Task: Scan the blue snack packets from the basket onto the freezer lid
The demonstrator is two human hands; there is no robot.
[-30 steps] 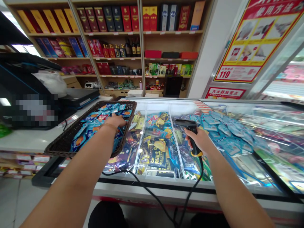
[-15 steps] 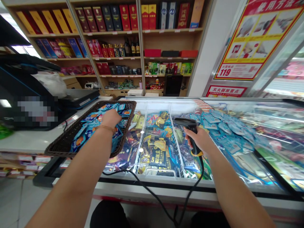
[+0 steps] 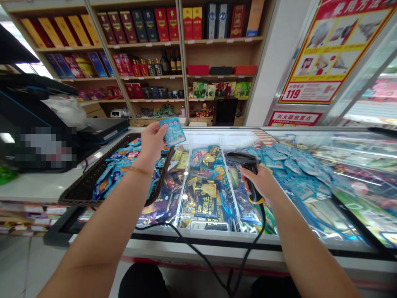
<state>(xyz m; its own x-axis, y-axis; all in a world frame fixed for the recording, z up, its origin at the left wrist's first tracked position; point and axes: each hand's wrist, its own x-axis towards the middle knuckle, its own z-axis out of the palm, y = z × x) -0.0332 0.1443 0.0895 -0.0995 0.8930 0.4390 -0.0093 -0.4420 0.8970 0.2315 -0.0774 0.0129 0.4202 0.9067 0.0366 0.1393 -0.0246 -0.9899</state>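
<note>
Freezer (image 3: 155, 249) before stocked shelves (image 3: 217, 54), white counter (image 3: 37, 188) alongside, left fingers (image 3: 160, 131) pinching blue packet (image 3: 174, 133), right fingers (image 3: 252, 176) round scanner (image 3: 242, 158)

a flat, light-blue packet (image 3: 173, 132) with pale print is held up, slightly tilted, just above and left of the frame's centre; right of centre, a black scanner (image 3: 247, 162) with a yellow-trimmed handle points left.

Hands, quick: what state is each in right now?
Left hand: closed, pinching a blue packet by its edge.
Right hand: closed, holding a black scanner.
</note>
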